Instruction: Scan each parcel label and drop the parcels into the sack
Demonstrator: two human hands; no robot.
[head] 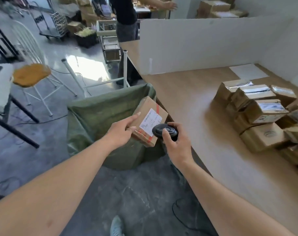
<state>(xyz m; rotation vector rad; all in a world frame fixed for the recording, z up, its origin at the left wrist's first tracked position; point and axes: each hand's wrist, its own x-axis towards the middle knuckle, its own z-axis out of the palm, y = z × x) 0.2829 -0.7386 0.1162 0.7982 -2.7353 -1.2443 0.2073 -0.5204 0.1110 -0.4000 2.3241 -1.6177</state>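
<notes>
My left hand (122, 129) holds a brown cardboard parcel (149, 109) by its near left edge, above the open mouth of a green sack (97, 114). A white label (150, 121) faces up on the parcel. My right hand (174, 142) grips a black handheld scanner (164, 131), whose head sits right at the label's near corner. A pile of several more brown parcels (262, 116) lies on the wooden table (204, 130) to the right.
A white partition (204, 45) stands along the table's back. A stool with an orange seat (31, 74) and white frame legs stand on the grey floor beyond the sack. Another person (127, 19) stands at the far end. A cable trails on the floor near my foot.
</notes>
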